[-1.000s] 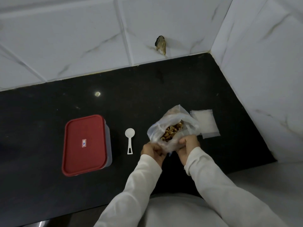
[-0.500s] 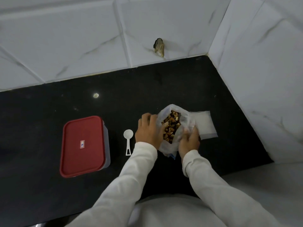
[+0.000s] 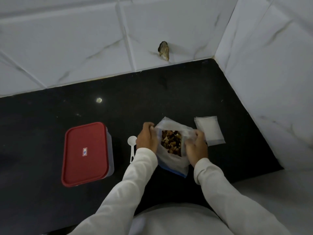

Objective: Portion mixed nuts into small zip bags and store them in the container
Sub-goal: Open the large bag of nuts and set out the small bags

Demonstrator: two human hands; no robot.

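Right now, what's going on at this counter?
A person holds a large bag of mixed nuts open on the black counter, the left hand gripping one side of its mouth and the right hand the other. A white scoop lies beside it, small zip bags lie to its right, and the red-lidded container is closed.

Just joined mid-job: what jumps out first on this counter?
The open bag of mixed nuts stands at centre, its mouth held wide by the left hand and right hand. To its left, past a white scoop, sits the container with its red lid on. Small zip bags lie stacked to the right.
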